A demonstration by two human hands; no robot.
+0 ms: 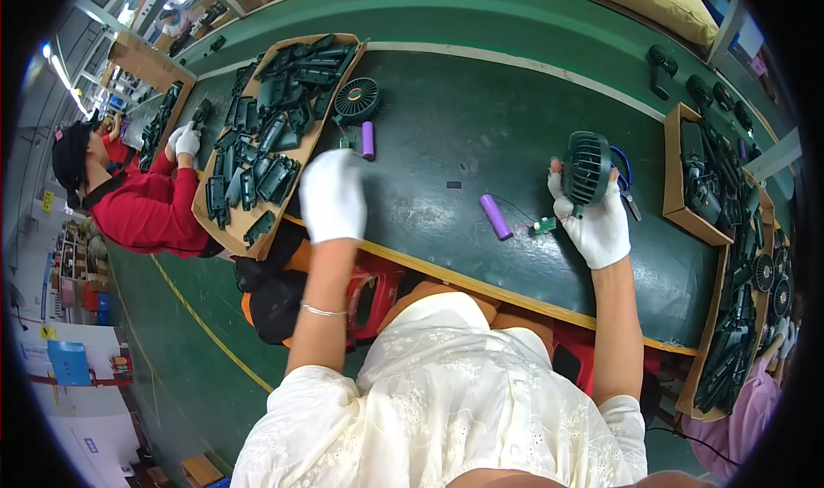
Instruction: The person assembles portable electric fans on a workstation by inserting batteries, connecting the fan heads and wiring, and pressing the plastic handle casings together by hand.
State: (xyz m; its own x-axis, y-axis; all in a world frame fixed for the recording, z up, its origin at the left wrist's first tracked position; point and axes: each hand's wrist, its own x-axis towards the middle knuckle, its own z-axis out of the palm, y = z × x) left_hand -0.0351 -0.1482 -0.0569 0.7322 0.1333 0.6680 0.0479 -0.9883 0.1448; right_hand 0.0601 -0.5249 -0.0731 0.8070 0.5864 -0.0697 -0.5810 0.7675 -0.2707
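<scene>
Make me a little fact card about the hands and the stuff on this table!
Table: smooth green surface
Left hand: white-gloved, blurred; grip unclear
Right hand: white-gloved, holding a dark, round, caged plastic fan
Near left hand: brown cardboard tray of dark plastic parts; second round, dark fan; slim purple cylinder
Near right hand: another purple cylinder; small green circuit board; blue-handled metal tool
Neighbour: red-sleeved person, far left

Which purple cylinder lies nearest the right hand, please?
The purple cylinder lying between the left hand and right hand; another, beside the fan near the left hand, is farther.
</scene>
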